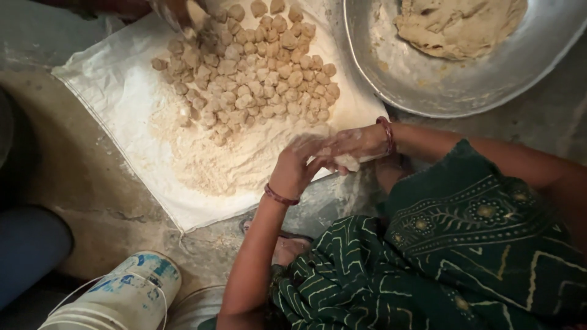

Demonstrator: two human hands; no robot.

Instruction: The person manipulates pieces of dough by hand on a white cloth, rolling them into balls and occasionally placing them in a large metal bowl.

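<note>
**Gently rolling a dough piece between two palms**

Gently, the person is pressing the left hand [296,166] and right hand [358,145] together, closed around a small dough piece [347,162] over the white cloth [110,91]. Even pressure would likely be keeping it round. Finished dough balls [257,67] and loose flour [214,159] are crowding the cloth; the metal basin [428,85] of dough and another person's hand [174,12] are sitting close.

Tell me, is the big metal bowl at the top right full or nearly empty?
Partly filled. The metal bowl holds one lump of dough at its far side; much of its floury inner wall shows bare.
</note>
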